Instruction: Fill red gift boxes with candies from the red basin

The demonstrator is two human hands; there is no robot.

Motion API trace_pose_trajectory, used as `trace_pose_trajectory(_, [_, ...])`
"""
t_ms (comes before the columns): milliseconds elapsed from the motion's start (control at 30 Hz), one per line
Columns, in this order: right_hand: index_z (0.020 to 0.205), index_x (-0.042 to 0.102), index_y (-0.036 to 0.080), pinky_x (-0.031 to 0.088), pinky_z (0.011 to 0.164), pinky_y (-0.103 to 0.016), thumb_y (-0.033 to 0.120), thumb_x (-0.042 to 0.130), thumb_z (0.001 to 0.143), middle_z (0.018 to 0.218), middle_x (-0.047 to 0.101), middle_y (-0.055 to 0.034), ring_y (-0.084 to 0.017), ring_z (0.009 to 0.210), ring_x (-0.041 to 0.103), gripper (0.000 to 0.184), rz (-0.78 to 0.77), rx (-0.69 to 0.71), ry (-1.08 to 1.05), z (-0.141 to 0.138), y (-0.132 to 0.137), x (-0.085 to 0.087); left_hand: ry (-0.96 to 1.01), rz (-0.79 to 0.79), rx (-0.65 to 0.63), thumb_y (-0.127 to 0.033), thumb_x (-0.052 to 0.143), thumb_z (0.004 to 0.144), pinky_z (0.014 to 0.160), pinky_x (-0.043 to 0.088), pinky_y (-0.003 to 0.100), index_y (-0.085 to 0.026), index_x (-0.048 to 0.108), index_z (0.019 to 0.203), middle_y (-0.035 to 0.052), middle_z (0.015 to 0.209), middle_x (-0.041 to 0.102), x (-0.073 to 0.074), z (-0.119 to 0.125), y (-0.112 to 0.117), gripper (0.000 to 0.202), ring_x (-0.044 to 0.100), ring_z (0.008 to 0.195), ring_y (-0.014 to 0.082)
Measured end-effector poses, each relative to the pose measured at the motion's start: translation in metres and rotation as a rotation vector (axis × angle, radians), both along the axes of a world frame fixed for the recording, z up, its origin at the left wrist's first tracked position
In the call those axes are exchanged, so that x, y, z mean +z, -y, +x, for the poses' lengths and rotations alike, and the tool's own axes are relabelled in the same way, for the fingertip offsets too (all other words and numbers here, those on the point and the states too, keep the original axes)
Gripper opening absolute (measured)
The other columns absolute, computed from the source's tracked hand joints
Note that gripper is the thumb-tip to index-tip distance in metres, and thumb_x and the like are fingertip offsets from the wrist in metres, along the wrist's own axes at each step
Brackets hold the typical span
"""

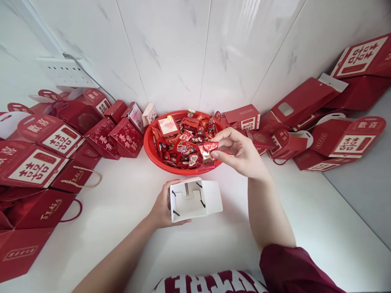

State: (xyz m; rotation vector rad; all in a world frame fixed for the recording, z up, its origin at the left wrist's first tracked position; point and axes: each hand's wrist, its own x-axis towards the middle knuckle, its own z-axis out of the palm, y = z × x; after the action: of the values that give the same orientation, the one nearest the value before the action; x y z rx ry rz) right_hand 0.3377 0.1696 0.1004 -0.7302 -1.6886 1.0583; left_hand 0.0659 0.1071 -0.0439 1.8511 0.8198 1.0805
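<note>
My left hand (161,205) grips a small open box (192,199), white inside, and holds it upright on the white counter (305,228). My right hand (240,152) hovers just above and behind the box. Its fingers pinch a shiny red wrapped candy (207,153). Right behind it sits a round red basket (148,147) heaped with red-wrapped sweets and a small pink card (168,125).
Red gift boxes and red bags with cord handles (45,156) crowd the left side. More red boxes (348,140) lie stacked and tipped along the right wall. A white marble-tiled wall stands behind. A white power strip (65,71) hangs at upper left.
</note>
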Motion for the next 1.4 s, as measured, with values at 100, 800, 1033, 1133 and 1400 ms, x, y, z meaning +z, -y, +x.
trace_pose_trajectory(100, [0.114, 0.054, 0.025, 0.057, 0.071, -0.028, 0.029, 0.069, 0.089, 0.089, 0.071, 0.0000, -0.015, 0.079, 0.069, 0.029, -0.037, 0.184, 0.077, -0.007, 0.015, 0.004, -0.043, -0.005, 0.013, -0.033, 0.091, 0.054, 0.099, 0.048, 0.051, -0.026, 0.029, 0.140, 0.0158, 0.136, 0.047, 0.001, 0.000, -0.001, 0.107, 0.055, 0.122, 0.0364])
trace_pose_trajectory(800, [0.091, 0.071, 0.022, 0.049, 0.074, -0.033, 0.027, 0.047, 0.097, 0.089, 0.077, -0.0030, -0.022, 0.084, 0.070, 0.025, -0.021, -0.288, 0.814, 0.007, -0.019, -0.007, 0.024, -0.346, -0.219, -0.035, 0.087, 0.065, 0.102, 0.048, 0.049, -0.025, 0.028, 0.138, 0.0142, 0.134, 0.051, 0.015, 0.006, 0.001, 0.094, 0.056, 0.122, 0.0337])
trace_pose_trajectory(1033, [0.094, 0.078, 0.025, 0.052, 0.081, -0.028, 0.018, 0.054, 0.090, 0.104, 0.078, 0.0001, -0.021, 0.093, 0.071, 0.025, -0.085, 0.332, 1.069, -0.030, -0.063, -0.024, 0.040, -0.357, -0.219, -0.035, 0.088, 0.064, 0.102, 0.047, 0.050, -0.025, 0.028, 0.139, 0.0161, 0.136, 0.050, 0.014, 0.005, 0.001, 0.096, 0.055, 0.124, 0.0357])
trace_pose_trajectory(1133, [0.112, 0.075, 0.024, 0.051, 0.090, -0.030, 0.013, 0.051, 0.090, 0.119, 0.074, -0.0026, -0.023, 0.105, 0.069, 0.034, -0.046, 0.261, 1.068, -0.042, -0.074, -0.029, 0.048, -0.378, -0.231, -0.033, 0.088, 0.064, 0.100, 0.048, 0.049, -0.026, 0.027, 0.139, 0.0153, 0.136, 0.050, 0.015, 0.005, 0.002, 0.097, 0.055, 0.123, 0.0351])
trace_pose_trajectory(1400, [0.114, 0.071, 0.016, 0.050, 0.093, -0.026, 0.000, 0.039, 0.088, 0.119, 0.073, -0.0067, -0.020, 0.108, 0.068, 0.044, 0.024, 0.022, 1.122, -0.045, -0.095, -0.022, 0.051, -0.376, -0.233, -0.035, 0.088, 0.064, 0.098, 0.048, 0.048, -0.025, 0.028, 0.140, 0.0160, 0.134, 0.051, 0.015, 0.003, 0.002, 0.097, 0.055, 0.122, 0.0357])
